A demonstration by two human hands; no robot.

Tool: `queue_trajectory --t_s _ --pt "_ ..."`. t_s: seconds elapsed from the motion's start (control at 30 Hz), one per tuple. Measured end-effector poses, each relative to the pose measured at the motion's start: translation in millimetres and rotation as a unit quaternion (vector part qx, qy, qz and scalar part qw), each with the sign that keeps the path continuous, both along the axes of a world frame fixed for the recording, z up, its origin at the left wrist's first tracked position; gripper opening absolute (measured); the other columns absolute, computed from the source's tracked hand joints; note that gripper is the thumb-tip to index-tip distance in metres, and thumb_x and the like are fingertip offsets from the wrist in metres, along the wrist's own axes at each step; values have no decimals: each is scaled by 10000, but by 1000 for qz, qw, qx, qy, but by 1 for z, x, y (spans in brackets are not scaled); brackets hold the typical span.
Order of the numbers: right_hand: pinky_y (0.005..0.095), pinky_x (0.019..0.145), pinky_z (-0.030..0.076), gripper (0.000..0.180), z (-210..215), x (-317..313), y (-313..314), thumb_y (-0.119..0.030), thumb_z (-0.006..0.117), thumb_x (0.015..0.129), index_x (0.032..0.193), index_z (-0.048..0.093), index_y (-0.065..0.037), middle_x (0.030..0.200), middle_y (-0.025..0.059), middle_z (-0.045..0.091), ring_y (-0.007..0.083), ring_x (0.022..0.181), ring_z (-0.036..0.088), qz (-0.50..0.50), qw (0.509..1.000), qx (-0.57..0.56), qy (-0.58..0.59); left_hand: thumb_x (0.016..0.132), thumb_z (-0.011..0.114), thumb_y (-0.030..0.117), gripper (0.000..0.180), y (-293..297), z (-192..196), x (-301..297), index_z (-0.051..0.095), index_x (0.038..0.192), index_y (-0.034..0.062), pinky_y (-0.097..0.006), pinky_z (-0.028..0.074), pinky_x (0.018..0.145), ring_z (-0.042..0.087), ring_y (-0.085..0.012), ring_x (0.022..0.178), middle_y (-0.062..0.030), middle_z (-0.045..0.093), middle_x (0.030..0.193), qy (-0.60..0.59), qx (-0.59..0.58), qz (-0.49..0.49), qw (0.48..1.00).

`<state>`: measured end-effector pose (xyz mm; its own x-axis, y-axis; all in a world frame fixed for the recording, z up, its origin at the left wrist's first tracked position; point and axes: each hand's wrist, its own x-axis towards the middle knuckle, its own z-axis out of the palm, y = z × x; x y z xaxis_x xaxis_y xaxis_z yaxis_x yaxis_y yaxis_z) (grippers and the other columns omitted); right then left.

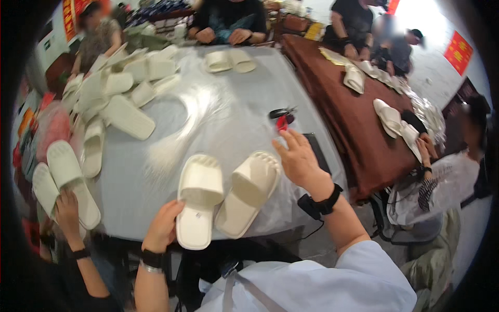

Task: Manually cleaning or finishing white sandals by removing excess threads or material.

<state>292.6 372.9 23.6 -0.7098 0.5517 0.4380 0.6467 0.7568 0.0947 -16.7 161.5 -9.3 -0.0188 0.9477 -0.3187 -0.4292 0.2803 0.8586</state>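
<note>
Two cream slide slippers lie side by side at the table's near edge, toes pointing away from me. My left hand [165,224] grips the left slipper [195,229] at its side near the heel, thumb against the edge. To its right, the other slipper [235,209] lies tilted outward. My right hand [300,160] reaches over the table just beyond that slipper, fingers apart and holding nothing I can see. Close past its fingertips are a small red item [282,123] and a black tool [281,113], whose exact kind I cannot make out.
Many slippers are heaped [112,78] at the far left of the grey-covered table [171,135]. Clear plastic strips [192,112] lie mid-table. Another pair [230,61] sits at the far edge. On my left, a co-worker's hand [67,210] holds slippers. A brown-covered table [332,109] adjoins on the right.
</note>
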Motion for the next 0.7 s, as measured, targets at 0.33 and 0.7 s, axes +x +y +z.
queue_trajectory --t_s 0.33,0.7 --pt "468 985 421 587 -7 -22 -52 -292 694 817 1267 505 34 1281 273 493 436 1171 481 6 985 -149 81 969 486 68 489 14 -13 31 320 1422 -11 -329 525 866 625 -215 1046 -167 604 1181 10 14 128 992" --pt "459 1051 394 588 -26 -34 -43 50 572 736 1312 517 -49 1369 249 453 431 1283 419 119 972 -189 65 930 551 126 583 4 -15 39 303 1443 3 -349 513 815 665 -253 947 -222 644 1082 369 119 71 919"
